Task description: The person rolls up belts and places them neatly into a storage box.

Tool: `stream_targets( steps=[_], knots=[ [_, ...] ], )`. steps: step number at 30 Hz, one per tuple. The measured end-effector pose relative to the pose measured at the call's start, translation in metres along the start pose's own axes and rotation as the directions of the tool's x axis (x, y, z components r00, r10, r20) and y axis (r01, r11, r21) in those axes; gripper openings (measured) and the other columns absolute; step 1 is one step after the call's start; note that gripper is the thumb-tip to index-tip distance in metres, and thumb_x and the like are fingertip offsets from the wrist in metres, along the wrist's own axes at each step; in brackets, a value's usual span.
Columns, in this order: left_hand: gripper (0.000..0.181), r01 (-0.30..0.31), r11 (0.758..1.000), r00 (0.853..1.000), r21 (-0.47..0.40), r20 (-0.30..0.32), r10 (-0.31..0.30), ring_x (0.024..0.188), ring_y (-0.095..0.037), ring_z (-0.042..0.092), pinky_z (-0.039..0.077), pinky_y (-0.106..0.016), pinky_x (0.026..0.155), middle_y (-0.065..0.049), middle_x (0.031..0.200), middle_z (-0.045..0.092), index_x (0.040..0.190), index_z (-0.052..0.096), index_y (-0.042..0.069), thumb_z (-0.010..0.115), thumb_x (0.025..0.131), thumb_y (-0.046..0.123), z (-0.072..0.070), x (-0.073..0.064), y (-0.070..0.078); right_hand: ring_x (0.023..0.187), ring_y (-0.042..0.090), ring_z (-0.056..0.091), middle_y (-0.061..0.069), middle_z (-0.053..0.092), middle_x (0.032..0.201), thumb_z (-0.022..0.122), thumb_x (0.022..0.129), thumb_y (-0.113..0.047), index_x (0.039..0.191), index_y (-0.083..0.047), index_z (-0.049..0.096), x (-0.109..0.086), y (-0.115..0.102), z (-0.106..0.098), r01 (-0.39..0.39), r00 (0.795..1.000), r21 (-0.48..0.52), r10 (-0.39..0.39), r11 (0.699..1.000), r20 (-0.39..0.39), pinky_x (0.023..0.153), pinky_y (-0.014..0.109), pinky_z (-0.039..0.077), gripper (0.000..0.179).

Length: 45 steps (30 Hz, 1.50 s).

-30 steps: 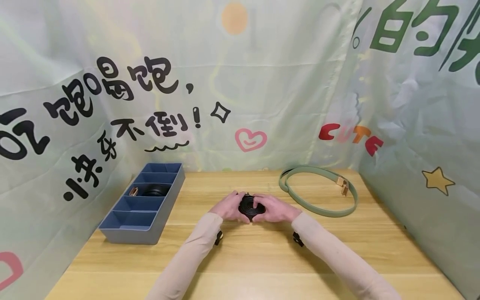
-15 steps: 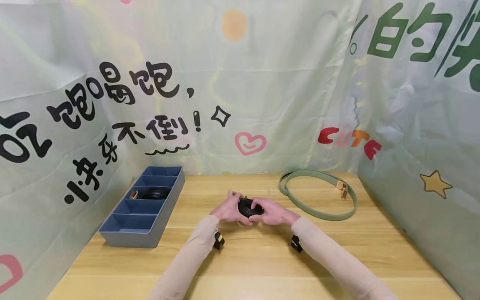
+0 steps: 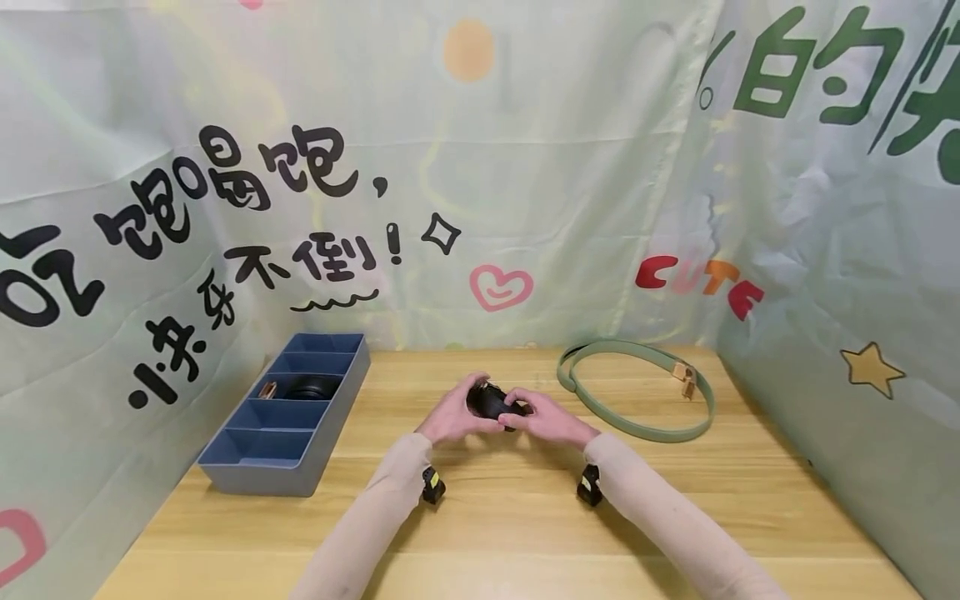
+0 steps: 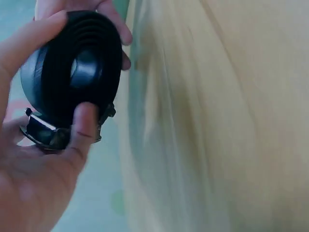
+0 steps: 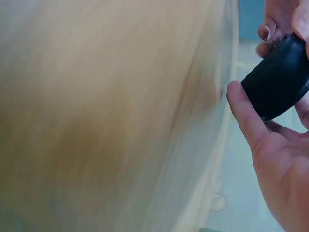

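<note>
Both hands hold a tightly coiled black belt (image 3: 491, 402) over the middle of the table. My left hand (image 3: 450, 414) grips it from the left, the thumb over the metal buckle (image 4: 46, 131) end in the left wrist view. From the right, my right hand (image 3: 551, 419) holds the opposite side of the roll, fingers curved round it. In the left wrist view the coil's layered edge and its hollow centre face the camera. The right wrist view shows the smooth outer band, with the right thumb pressed along it.
On the left stands a blue-grey divided tray (image 3: 258, 482); another coiled black belt (image 3: 311, 387) with a gold-coloured buckle lies in one compartment. A green belt (image 3: 675, 435) lies in a loose loop at the back right. Printed cloth (image 3: 585, 208) walls the table's back and sides.
The coiled belt has been tipped, so its outer band rather than its spiral face now shows in the head view. Both hands have shifted their grip around it.
</note>
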<state>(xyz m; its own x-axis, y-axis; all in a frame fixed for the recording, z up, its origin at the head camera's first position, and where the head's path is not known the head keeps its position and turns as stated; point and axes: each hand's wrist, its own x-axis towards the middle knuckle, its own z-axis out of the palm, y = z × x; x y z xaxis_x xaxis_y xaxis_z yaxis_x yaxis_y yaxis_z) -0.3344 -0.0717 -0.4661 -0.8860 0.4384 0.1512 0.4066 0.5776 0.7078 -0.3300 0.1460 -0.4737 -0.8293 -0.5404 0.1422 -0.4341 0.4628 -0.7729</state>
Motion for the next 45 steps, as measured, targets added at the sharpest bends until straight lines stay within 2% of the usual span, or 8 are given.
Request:
stream_targets(
  steps=[3,8,15,22,32,40,43,45],
  knots=[
    [0.081,-0.044,0.991,0.999,0.124,-0.025,0.048,0.109,-0.025,0.06,0.048,-0.041,0.093,-0.012,0.124,0.061,0.139,0.045,0.022,0.082,0.073,0.052,-0.002,-0.001,0.005,0.104,0.02,0.059,0.008,0.062,0.115,0.059,0.098,-0.035,0.108,-0.012,0.061,0.002,-0.001,-0.002,-0.048,0.999,0.123,0.045,0.991,0.021,0.089,0.037,0.048,0.025],
    [0.067,-0.07,0.935,0.997,0.347,-0.006,0.077,0.082,-0.016,0.058,0.046,-0.029,0.068,-0.003,0.096,0.064,0.124,0.053,0.029,0.068,0.074,0.073,-0.009,-0.004,0.015,0.092,0.019,0.06,0.007,0.062,0.104,0.053,0.1,-0.038,0.111,-0.007,0.057,0.007,-0.01,-0.006,-0.112,0.989,0.276,0.08,0.955,0.126,0.088,0.045,0.05,0.032],
    [0.06,-0.061,0.89,0.998,0.451,0.013,0.062,0.065,-0.013,0.054,0.041,-0.026,0.057,0.003,0.077,0.059,0.106,0.054,0.03,0.062,0.073,0.079,-0.019,-0.009,0.024,0.084,0.018,0.057,0.003,0.06,0.096,0.053,0.1,-0.042,0.108,-0.009,0.056,0.011,-0.025,-0.004,-0.171,0.976,0.328,0.114,0.929,0.188,0.083,0.041,0.048,0.034],
    [0.054,0.003,0.897,0.999,0.442,-0.047,0.02,0.06,-0.014,0.052,0.038,-0.026,0.052,0.001,0.07,0.056,0.094,0.053,0.023,0.067,0.074,0.071,-0.026,-0.016,0.027,0.085,0.019,0.059,0.003,0.061,0.093,0.058,0.095,-0.047,0.103,-0.012,0.059,0.021,-0.041,0.008,-0.208,0.973,0.309,0.163,0.928,0.165,0.086,0.045,0.05,0.036],
    [0.044,0.092,0.897,0.992,0.433,-0.122,-0.042,0.065,-0.016,0.053,0.041,-0.028,0.057,-0.001,0.074,0.058,0.088,0.055,0.022,0.071,0.072,0.06,-0.044,-0.028,0.02,0.092,0.016,0.061,0.004,0.062,0.104,0.05,0.099,-0.05,0.106,-0.015,0.06,0.029,-0.063,0.029,-0.121,0.989,0.218,0.1,0.968,0.106,0.092,0.05,0.051,0.037],
    [0.054,0.147,0.903,0.987,0.405,-0.122,-0.107,0.068,-0.015,0.055,0.041,-0.028,0.059,0.001,0.078,0.062,0.095,0.06,0.021,0.071,0.071,0.068,-0.072,-0.038,0.019,0.089,0.024,0.069,0.007,0.07,0.101,0.03,0.108,-0.039,0.108,-0.016,0.062,0.031,-0.069,0.048,-0.048,0.986,0.072,0.059,0.996,-0.157,0.073,0.034,0.056,0.038],
    [0.056,0.178,0.909,0.982,0.376,-0.121,-0.142,0.069,-0.015,0.056,0.043,-0.029,0.06,0.001,0.081,0.063,0.097,0.061,0.021,0.072,0.07,0.068,-0.087,-0.044,0.015,0.077,0.022,0.068,0.007,0.071,0.089,0.037,0.107,-0.028,0.103,-0.012,0.066,0.034,-0.066,0.053,-0.038,0.972,-0.095,0.014,0.995,-0.236,0.066,0.028,0.052,0.034],
    [0.056,0.193,0.909,0.98,0.37,-0.126,-0.157,0.069,-0.016,0.056,0.043,-0.03,0.06,0.001,0.082,0.064,0.097,0.062,0.02,0.072,0.07,0.068,-0.098,-0.049,0.012,0.07,0.016,0.065,0.004,0.07,0.083,0.046,0.104,-0.023,0.098,-0.009,0.07,0.035,-0.064,0.056,-0.016,0.968,-0.284,-0.056,0.959,-0.243,0.064,0.026,0.05,0.028]
  ],
)
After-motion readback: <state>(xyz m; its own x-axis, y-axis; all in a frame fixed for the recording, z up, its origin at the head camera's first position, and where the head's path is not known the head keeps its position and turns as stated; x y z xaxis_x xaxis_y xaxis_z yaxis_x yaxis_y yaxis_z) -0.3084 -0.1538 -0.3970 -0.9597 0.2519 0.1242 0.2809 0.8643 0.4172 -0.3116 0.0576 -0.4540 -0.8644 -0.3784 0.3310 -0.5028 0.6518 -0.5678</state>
